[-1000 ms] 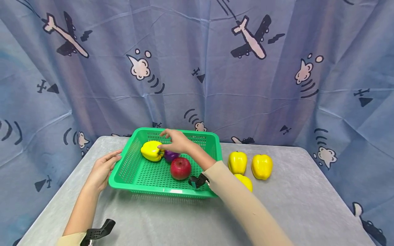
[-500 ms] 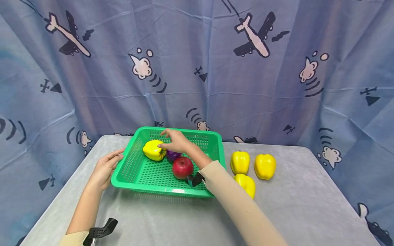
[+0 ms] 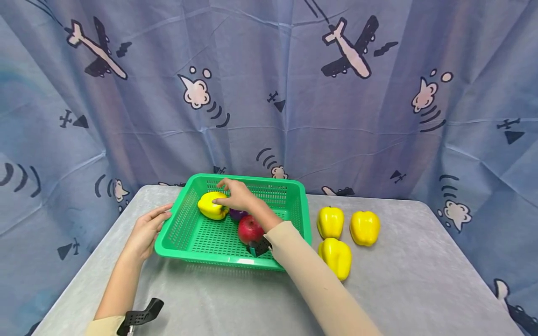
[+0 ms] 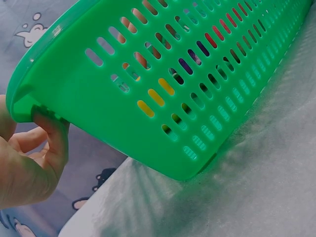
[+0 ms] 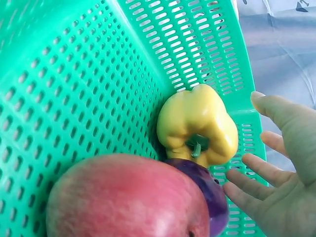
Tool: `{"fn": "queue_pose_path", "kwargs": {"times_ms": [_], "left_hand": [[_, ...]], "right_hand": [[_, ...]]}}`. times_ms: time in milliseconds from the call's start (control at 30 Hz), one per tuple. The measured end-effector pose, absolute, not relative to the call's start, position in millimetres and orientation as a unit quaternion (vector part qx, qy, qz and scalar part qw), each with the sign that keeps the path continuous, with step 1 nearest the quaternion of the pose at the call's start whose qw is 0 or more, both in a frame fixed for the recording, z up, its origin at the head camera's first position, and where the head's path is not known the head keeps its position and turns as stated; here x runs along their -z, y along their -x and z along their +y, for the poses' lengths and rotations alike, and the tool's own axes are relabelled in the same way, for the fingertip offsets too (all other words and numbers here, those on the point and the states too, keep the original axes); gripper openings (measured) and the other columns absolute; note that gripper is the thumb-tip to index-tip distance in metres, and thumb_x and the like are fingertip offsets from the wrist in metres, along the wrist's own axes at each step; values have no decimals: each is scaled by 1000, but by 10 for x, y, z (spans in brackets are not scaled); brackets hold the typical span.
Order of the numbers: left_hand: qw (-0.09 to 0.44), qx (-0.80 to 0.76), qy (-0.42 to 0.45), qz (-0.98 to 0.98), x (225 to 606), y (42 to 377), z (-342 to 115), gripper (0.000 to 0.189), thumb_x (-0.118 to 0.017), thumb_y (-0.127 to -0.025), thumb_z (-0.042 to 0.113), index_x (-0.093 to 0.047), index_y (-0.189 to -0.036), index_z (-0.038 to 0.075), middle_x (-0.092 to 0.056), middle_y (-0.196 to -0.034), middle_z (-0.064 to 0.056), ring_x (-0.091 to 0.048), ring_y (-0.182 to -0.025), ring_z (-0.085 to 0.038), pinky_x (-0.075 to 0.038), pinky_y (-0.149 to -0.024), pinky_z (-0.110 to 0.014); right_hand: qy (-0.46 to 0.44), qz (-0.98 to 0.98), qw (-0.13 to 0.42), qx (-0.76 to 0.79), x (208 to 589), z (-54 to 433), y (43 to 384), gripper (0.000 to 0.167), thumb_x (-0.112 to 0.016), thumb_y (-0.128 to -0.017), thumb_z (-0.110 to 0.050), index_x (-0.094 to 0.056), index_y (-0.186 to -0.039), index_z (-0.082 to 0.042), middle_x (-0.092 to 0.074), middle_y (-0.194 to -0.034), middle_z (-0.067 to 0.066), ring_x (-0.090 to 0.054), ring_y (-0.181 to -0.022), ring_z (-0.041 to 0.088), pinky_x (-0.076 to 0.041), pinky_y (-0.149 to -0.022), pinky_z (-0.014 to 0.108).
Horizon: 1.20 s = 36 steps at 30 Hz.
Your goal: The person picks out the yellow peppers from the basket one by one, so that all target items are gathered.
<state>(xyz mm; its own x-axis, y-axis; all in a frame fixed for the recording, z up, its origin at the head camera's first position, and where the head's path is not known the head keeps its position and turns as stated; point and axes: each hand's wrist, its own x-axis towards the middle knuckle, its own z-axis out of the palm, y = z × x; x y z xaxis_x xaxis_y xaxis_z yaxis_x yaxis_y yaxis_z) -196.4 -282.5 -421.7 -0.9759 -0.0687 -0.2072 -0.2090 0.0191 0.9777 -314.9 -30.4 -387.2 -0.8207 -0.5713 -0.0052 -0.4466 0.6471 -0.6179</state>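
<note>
A green plastic basket (image 3: 201, 256) with slotted walls stands on the table. My left hand (image 3: 147, 233) grips its left end, fingers hooked beneath the rim in the left wrist view. Inside lie a yellow bell pepper (image 5: 197, 123) at the far left, a glossy purple item (image 5: 217, 207) beside it and a round red fruit (image 5: 123, 197) nearer the middle. Over the basket my right hand (image 3: 237, 195) is spread, its thumb overlapping the pepper in the head view. In the right wrist view its palm holds nothing, and its fingertips come close to the purple item.
On the grey table (image 3: 399, 270), right of the basket, are two yellow bell peppers at the back, one left (image 3: 330, 222) and one right (image 3: 364, 227). A third yellow pepper (image 3: 335, 259) lies nearer, beside the right sleeve (image 3: 311, 275). A blue patterned curtain (image 3: 235, 84) hangs behind.
My right hand has shifted slightly left over the basket, and its sleeve has moved off the nearest table pepper, uncovering it. The left hand keeps its grip on the rim.
</note>
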Motion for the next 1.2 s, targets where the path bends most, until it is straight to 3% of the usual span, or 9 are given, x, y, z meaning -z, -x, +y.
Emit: {"fn": "queue_pose_path", "kwargs": {"times_ms": [200, 400, 533, 600, 700, 833, 1067, 1200], "left_hand": [[53, -687, 97, 718, 4204, 1972, -2821, 59, -50, -113, 23, -32, -165, 3, -17, -174, -17, -18, -160, -38, -44, -106, -22], [49, -692, 96, 714, 4207, 1982, -2804, 58, -50, -113, 22, -32, -165, 1, -21, -172, -17, -29, -155, -33, -51, -89, -13], [45, -693, 96, 713, 4209, 1983, -2808, 58, -51, -113, 23, -34, -164, 2, -27, -168, -16, -53, -131, -13, -55, -86, -15], [44, -692, 98, 714, 4206, 1983, -2812, 58, -52, -112, 24, -35, -164, 2, -29, -166, -15, -56, -120, -6, -56, -86, -16], [45, -690, 95, 716, 4200, 1979, -2816, 58, -51, -113, 24, -34, -164, 1, -27, -168, -17, -50, -138, -18, -53, -87, -13], [49, -690, 94, 716, 4192, 1980, -2816, 58, -49, -113, 22, -32, -164, 1, -20, -173, -18, -24, -158, -36, -50, -88, -11], [53, -689, 97, 717, 4189, 1983, -2824, 58, -49, -113, 21, -32, -165, 1, -16, -174, -17, -18, -160, -38, -47, -89, -10], [52, -691, 97, 714, 4192, 1983, -2821, 58, -49, -113, 22, -31, -165, 1, -19, -173, -18, -25, -158, -37, -51, -88, -12]], "right_hand": [[264, 903, 97, 326, 3910, -337, 3164, 52, -71, -103, -31, -56, -147, -7, -61, -145, 18, -58, -134, 34, -52, -109, 47], [251, 903, 104, 332, 3973, -354, 3173, 56, -74, -101, -32, -56, -148, -8, -60, -145, 20, -58, -134, 34, -54, -108, 45], [253, 904, 105, 329, 4022, -364, 3184, 58, -75, -99, -33, -56, -148, -7, -62, -143, 20, -59, -131, 33, -55, -104, 41], [255, 903, 105, 329, 4035, -366, 3187, 59, -76, -98, -32, -56, -148, -7, -62, -143, 20, -60, -131, 33, -56, -103, 40], [256, 904, 106, 326, 4055, -369, 3196, 61, -77, -97, -32, -56, -148, -6, -62, -142, 20, -60, -129, 32, -56, -101, 38], [261, 905, 106, 318, 4078, -375, 3207, 63, -79, -96, -32, -55, -148, -5, -64, -140, 19, -61, -127, 31, -56, -100, 36], [265, 910, 104, 300, 4103, -380, 3216, 65, -80, -96, -32, -54, -149, -5, -63, -140, 19, -60, -129, 31, -54, -106, 38], [264, 913, 101, 295, 4111, -383, 3210, 66, -82, -94, -31, -54, -149, -5, -64, -137, 18, -61, -127, 30, -54, -106, 39]]}}
